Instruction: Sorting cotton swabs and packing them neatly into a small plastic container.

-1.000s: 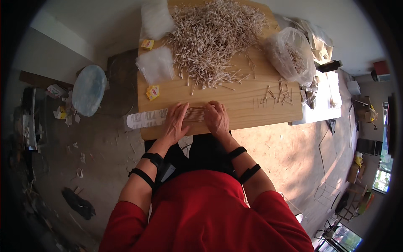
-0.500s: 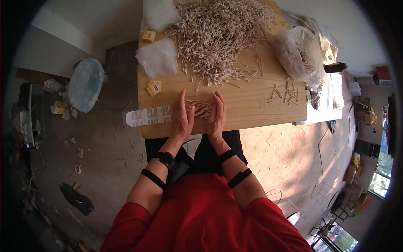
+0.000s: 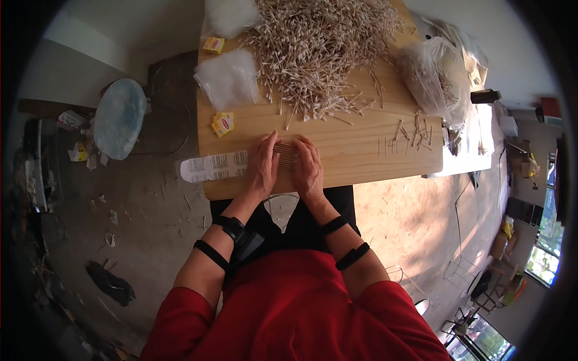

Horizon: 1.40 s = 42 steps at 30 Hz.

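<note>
A row of cotton swabs (image 3: 286, 157) lies side by side on the table near its front edge, pressed end to end between my palms. My left hand (image 3: 262, 167) closes on the left ends of the swabs, its fingers curling over the top. Against the right ends is my right hand (image 3: 308, 173), with fingers bent inward round them. Part of the row is hidden under the fingers. Just left of my left hand, a printed white paper strip (image 3: 214, 167) with a rounded end lies flat.
A large heap of loose cotton swabs (image 3: 319, 54) covers the back of the wooden table (image 3: 355, 162). Clear plastic bags (image 3: 227, 78) and small yellow packets (image 3: 223, 124) lie at the left. A filled plastic bag (image 3: 430, 75) stands right; a stool (image 3: 120, 119) is off the left side.
Both hands have drawn in closer on the row of swabs. Their fingers, straighter before, now curl round its ends, and the bundle looks narrower.
</note>
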### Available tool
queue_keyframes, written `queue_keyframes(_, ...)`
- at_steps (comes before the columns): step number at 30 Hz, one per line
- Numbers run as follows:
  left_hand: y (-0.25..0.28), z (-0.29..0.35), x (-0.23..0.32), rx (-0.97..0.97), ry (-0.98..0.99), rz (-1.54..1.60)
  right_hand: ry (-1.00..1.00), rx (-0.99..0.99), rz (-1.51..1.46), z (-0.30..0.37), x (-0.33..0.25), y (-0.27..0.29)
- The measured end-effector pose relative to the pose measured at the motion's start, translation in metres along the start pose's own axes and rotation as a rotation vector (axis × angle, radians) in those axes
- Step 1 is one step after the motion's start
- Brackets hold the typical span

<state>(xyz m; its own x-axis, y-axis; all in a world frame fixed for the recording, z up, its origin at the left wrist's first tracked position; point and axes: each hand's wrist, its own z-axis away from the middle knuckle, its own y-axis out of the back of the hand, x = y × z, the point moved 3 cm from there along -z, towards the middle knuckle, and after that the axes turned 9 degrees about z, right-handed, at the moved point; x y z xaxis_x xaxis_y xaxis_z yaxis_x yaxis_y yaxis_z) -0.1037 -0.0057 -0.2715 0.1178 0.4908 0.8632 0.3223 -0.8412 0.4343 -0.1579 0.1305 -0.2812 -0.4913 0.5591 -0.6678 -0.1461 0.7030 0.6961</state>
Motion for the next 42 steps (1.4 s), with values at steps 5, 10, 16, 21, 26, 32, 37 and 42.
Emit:
queue_keyframes(5,-0.002,-0.002,0.005,0.181,0.053,0.078,-0.227,0.195,-0.183,0.002,0.004,0.004)
queue_keyframes(10,-0.021,-0.004,0.004,0.187,0.160,0.128,-0.260,0.211,-0.303,-0.005,-0.017,-0.027)
queue_keyframes(16,-0.011,0.008,0.002,0.232,0.169,0.203,-0.230,0.154,-0.405,-0.007,-0.024,-0.037)
queue_keyframes(21,0.022,0.038,-0.012,0.397,0.195,0.104,-0.116,0.024,-0.384,-0.004,-0.062,-0.065)
queue_keyframes(26,0.049,0.044,-0.018,0.436,0.183,0.062,-0.110,-0.025,-0.393,-0.008,-0.083,-0.074)
queue_keyframes(32,0.089,0.074,-0.011,0.455,0.237,0.034,0.254,-0.204,-0.011,0.000,-0.076,-0.030)
queue_keyframes(37,0.088,0.118,0.001,0.190,0.172,-0.127,0.422,-0.419,0.306,0.008,-0.081,-0.047)
queue_keyframes(42,0.076,0.114,0.009,-0.076,0.186,-0.380,0.430,-0.458,0.473,0.011,-0.071,-0.064)
